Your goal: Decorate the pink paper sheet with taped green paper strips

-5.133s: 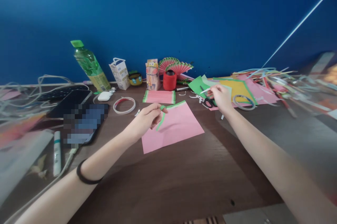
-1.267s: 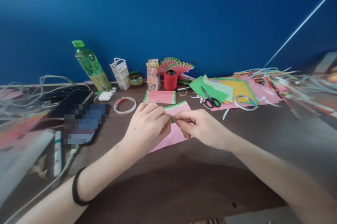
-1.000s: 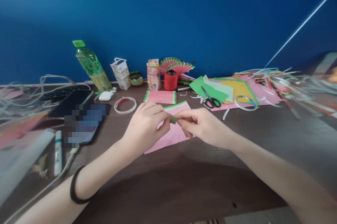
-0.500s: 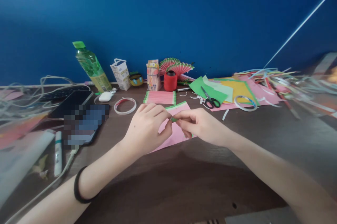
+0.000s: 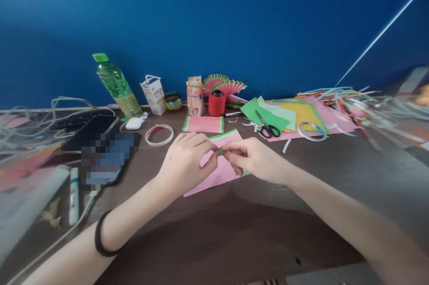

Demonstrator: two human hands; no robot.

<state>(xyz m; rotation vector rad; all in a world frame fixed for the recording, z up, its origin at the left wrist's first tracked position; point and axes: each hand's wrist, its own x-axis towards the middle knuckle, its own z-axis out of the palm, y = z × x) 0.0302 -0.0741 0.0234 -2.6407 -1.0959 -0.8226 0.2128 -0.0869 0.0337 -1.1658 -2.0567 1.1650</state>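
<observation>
Between my fingertips is a small green strip (image 5: 221, 152), mostly covered by the fingers. My left hand (image 5: 188, 160) pinches its left end with thumb and forefinger. At the other end, my right hand (image 5: 256, 160) pinches it too, the remaining fingers curled below. Directly beneath both hands lies a pink sheet of paper (image 5: 216, 178) with green edging along its far side and a bit at the right. Just beyond it, a pleated pink paper (image 5: 203, 124) with green ends rests flat on the dark table (image 5: 214, 231).
Black scissors (image 5: 268, 129) lie on green paper (image 5: 264, 113) at the right, near a tape roll (image 5: 311, 131). Another tape roll (image 5: 159, 135) lies left of my hands. Behind stand a red thread spool (image 5: 216, 103), pleated fans (image 5: 231, 87) and a green bottle (image 5: 117, 86). Phones (image 5: 92, 133) lie left.
The pink sheet's near left corner has shifted slightly left and toward me. Both hands keep their pinch with almost no movement.
</observation>
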